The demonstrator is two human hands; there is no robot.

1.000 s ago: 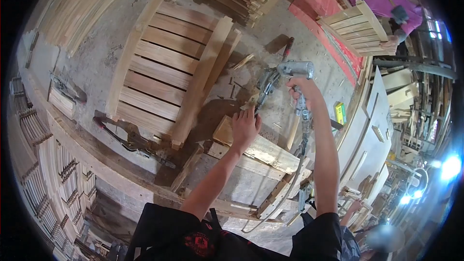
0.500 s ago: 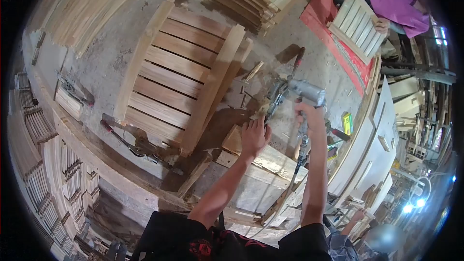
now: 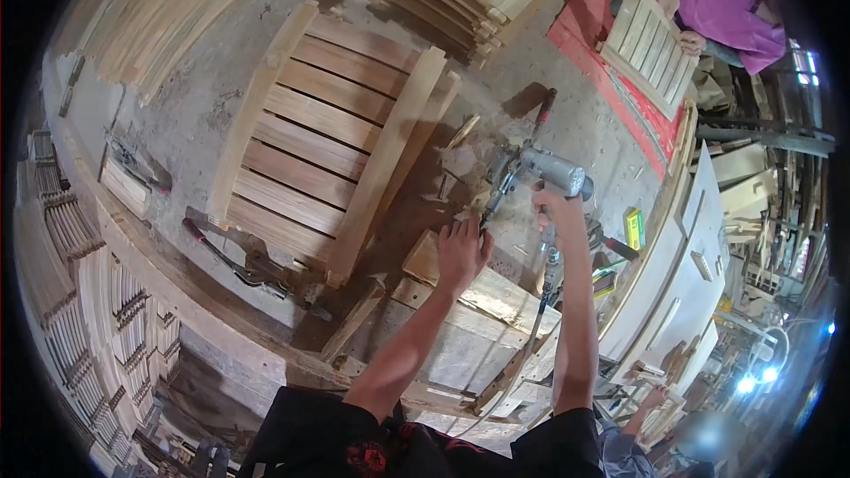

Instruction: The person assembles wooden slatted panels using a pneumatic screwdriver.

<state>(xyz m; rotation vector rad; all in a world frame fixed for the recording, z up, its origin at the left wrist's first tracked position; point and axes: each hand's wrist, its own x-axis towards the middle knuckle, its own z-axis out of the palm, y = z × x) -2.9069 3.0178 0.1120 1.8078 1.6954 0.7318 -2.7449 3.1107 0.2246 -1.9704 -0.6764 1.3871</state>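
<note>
My right hand (image 3: 558, 210) is wrapped round the handle of a grey air nail gun (image 3: 553, 170), with a hose fitting at the handle's lower end. My left hand (image 3: 465, 252) is closed at the near end of the gun's narrow magazine, fingers bent; whether a nail strip is in them is hidden. To the left lies a slatted wooden panel (image 3: 305, 146) with thick side rails. Just below my left hand is a wooden block (image 3: 423, 257) at the bench edge.
Clamps (image 3: 252, 270) lie along the near left edge. Small yellow-green boxes (image 3: 634, 228) sit to the right. Wood stacks (image 3: 168, 9) stand at the back left. Across the bench, a person in a purple shirt (image 3: 730, 0) handles another slatted panel (image 3: 651, 49) on a red surface.
The nail gun has turned slightly and shifted a little left, with both my hands staying on it. The purple-shirted person's arm has moved down onto their panel.
</note>
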